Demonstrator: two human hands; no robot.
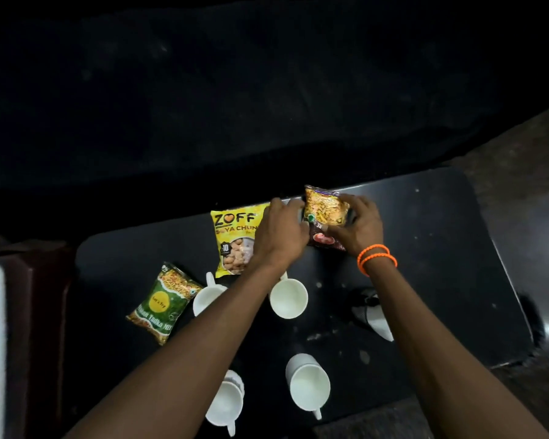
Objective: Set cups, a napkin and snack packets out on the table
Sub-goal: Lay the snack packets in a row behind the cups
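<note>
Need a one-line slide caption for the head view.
Both hands set a maroon snack packet beside the yellow packet on the black table.

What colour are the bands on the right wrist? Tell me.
Bright orange: two thin bands around the right wrist, seen best in the head view.

In front of me is a dark table (425, 248) with rounded corners and scattered pale specks on its top. Directly on it lie a yellow packet (232, 236) near the far edge, a green packet (164, 302) to its left, and a dark red packet (325, 217) at the far edge. Four white cups (288, 298) stand open side up, two mid-table and two nearer me, and a pale folded napkin (377, 321) lies to the right.
</note>
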